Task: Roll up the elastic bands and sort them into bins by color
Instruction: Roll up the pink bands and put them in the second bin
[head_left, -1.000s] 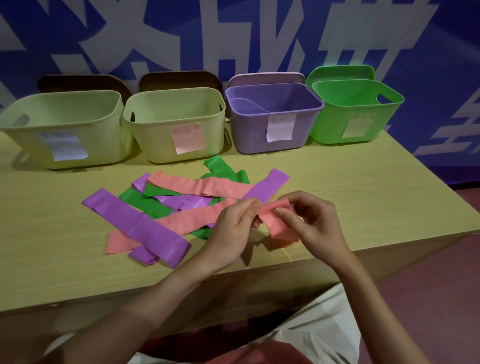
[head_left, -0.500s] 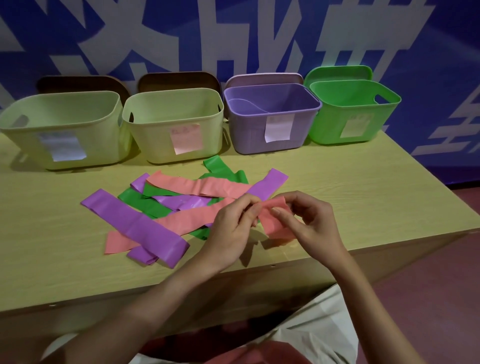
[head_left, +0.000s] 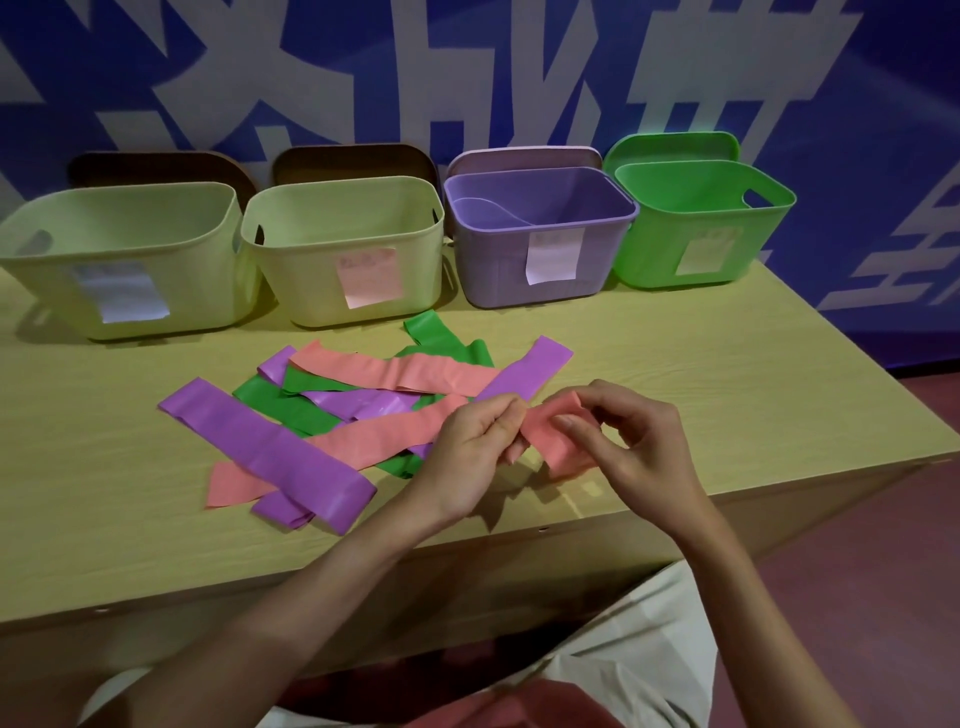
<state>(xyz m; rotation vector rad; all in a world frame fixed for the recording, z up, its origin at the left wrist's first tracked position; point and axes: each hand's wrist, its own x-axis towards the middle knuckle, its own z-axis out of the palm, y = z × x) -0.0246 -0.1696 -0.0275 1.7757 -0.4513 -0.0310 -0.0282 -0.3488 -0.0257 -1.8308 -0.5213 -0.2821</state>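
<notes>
Nearest, the left hand (head_left: 475, 452) and right hand (head_left: 631, 444) both pinch a short salmon-pink elastic band (head_left: 553, 439) just above the front of the pale wooden table (head_left: 727, 395). Beyond lies a loose pile of flat purple, green and pink bands (head_left: 332, 415). Farthest stand two pale yellow-green plastic bins (head_left: 332, 260), a purple plastic bin (head_left: 540, 244) and a bright green plastic bin (head_left: 701, 223)

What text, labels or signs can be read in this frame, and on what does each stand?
None is legible.
Paper labels on the left bin, second bin, purple bin and green bin: writing too blurred.
Blue wall: large white strokes, cropped, not readable.
</notes>
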